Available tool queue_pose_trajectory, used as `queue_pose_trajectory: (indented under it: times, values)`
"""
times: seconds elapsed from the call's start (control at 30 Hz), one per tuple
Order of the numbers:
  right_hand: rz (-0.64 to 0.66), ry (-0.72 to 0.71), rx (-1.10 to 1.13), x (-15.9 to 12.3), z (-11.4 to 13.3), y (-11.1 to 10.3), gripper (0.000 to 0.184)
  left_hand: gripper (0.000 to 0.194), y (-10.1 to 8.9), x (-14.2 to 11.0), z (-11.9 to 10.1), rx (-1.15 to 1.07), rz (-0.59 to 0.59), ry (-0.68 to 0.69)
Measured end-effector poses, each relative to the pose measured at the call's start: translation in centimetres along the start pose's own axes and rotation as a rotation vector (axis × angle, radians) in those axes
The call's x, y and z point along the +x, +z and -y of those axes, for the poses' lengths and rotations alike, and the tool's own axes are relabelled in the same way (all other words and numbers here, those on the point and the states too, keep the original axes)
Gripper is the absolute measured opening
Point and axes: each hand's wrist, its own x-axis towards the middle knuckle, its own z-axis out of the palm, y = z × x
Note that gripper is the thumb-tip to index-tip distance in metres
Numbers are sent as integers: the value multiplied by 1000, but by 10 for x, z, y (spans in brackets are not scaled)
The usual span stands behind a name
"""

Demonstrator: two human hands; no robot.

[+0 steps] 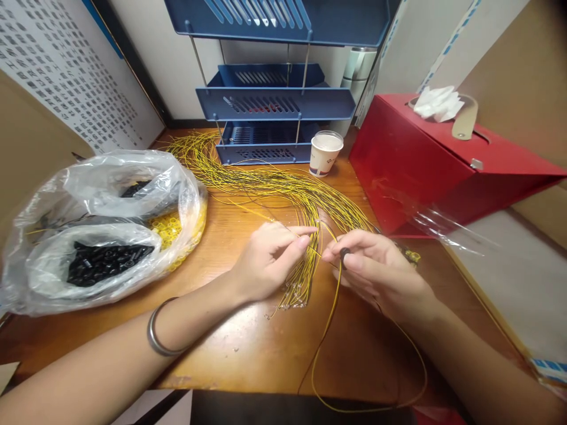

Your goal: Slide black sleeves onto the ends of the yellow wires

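Note:
My right hand (381, 268) pinches a small black rubber-like piece (344, 255) between thumb and fingers. A yellow-and-dark wire (328, 324) passes at that piece and hangs in a wide loop over the table's front edge. Just to the left, my left hand (270, 260) has its thumb and index finger closed on a thin stretch of the wire; the exact contact is hard to see. Beneath and behind both hands lies a long bundle of yellow-and-dark wires (266, 182), with small clear tips (292, 295) on its near ends.
Plastic bags (110, 171) on the left hold black pieces (106, 262) and yellow rings (166, 231). At the back stand a blue tiered tray (274, 103) and a paper cup (325, 156). A red tissue box (411, 159) occupies the right of the wooden table (212, 342).

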Motion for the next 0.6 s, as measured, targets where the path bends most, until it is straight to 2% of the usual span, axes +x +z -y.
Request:
queue_pose_trajectory:
  times: [0.1,0.2,0.3,0.4,0.5,0.6]
  values:
    - [60,29,-47,1,-3,-2,7,32,-1,4,-3,-56,75,-110]
    - [38,41,-118,2,-5,-3,10,29,-1,8,-4,-274,40,-290]
    - [-27,59,-177,4,-5,-3,11,26,-3,12,1,-457,-104,-394]
    - [-141,77,-252,6,-6,-3,13,20,-9,17,11,-560,-293,-365]
    - [-276,56,-343,7,-7,-3,18,16,-15,20,19,-539,-445,-318]
    - [-375,-7,-429,8,-8,-2,19,19,-19,20,23,-401,-551,-334]
